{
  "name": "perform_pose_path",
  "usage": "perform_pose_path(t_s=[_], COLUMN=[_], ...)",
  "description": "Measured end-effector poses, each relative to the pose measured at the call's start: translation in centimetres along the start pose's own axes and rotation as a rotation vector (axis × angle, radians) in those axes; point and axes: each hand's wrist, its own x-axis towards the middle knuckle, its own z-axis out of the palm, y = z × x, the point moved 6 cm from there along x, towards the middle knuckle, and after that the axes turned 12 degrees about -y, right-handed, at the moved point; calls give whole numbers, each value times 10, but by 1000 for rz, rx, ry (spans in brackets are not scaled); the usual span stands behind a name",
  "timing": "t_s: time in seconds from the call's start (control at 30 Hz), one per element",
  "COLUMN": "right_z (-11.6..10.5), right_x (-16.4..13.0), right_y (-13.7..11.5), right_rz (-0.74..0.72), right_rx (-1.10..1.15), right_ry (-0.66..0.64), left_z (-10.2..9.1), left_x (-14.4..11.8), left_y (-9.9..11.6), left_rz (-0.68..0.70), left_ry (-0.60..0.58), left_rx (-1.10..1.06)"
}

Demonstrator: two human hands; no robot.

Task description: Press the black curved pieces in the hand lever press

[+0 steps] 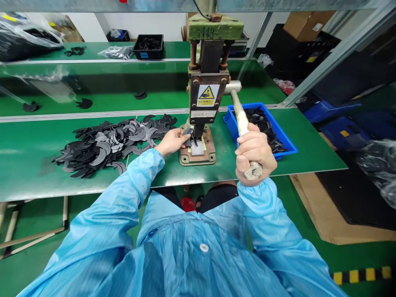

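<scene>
A green hand press [202, 78] with a warning label stands on the green bench in front of me. My right hand [255, 152] is wrapped round the press lever [239, 111], near its taped lower end. My left hand [173, 141] pinches a dark curved piece [187, 136] at the press base, beside the ram [199, 130]. Under the ram is a small pale block [197, 147] on the base plate [208, 152]. A pile of black and grey crescent-shaped pieces [108, 144] lies to the left of my left hand.
Right of the press, a blue tray [286, 140] holds many small black parts. A black bin [149, 46] and plastic bags [116, 52] are on the back bench. Loose dark pieces [84, 103] lie behind the pile. A metal post [337, 53] slants at the right.
</scene>
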Motion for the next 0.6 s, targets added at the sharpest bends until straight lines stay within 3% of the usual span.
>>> perform_pose_path(t_s=[0.4, 0.6], right_z=[2, 2], right_x=[1, 0], right_y=[-3, -2], right_rz=[23, 34], right_rx=[7, 3], right_ry=[37, 41], left_z=[-3, -2], left_x=[2, 3], left_y=[1, 2], left_rz=[-107, -261], left_ry=[-4, -78], left_rx=[-32, -64])
